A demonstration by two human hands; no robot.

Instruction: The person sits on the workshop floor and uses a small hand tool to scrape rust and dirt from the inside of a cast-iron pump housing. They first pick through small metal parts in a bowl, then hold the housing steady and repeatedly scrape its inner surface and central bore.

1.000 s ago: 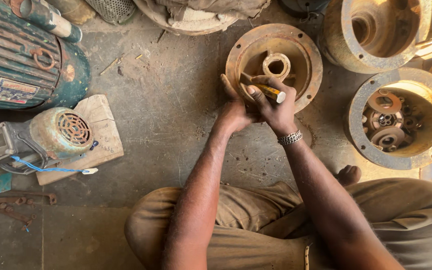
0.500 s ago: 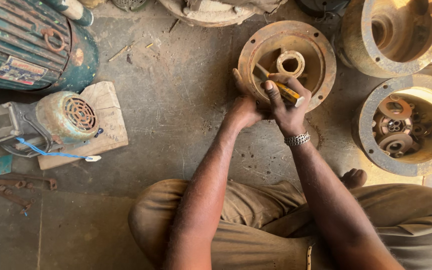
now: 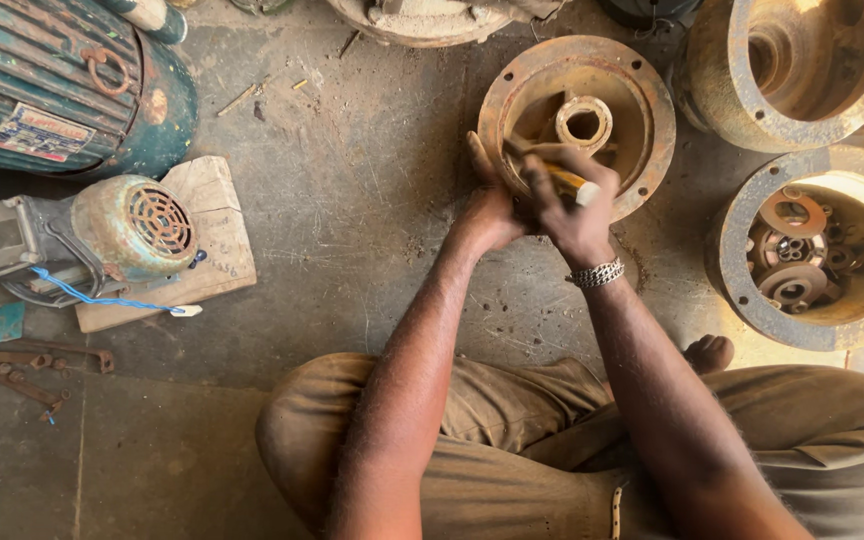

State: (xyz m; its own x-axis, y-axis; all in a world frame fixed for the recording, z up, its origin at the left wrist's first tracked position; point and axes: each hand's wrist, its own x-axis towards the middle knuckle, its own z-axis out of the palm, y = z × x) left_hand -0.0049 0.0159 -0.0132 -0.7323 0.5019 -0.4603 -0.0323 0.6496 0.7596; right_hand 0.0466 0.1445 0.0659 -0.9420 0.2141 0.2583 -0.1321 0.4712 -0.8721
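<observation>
Right hand [image 3: 572, 205] grips tool [image 3: 574, 181] — inside rusty housing [image 3: 642, 95].

Green motor [image 3: 52, 90] lying at top left. Small grey-green motor [image 3: 102, 235] sitting on wood block [image 3: 214, 240] — blue wire [image 3: 102, 298] trailing from it. Rusty housing [image 3: 802, 65] standing at top right; second one [image 3: 812, 250] below, holding loose discs. Rusty brackets [image 3: 22, 370] lying on concrete floor [image 3: 352, 200] — lower left.

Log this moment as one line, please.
left hand: steadying rusty round housing rim | right hand: gripping yellow-handled tool inside housing | seated on concrete floor
</observation>
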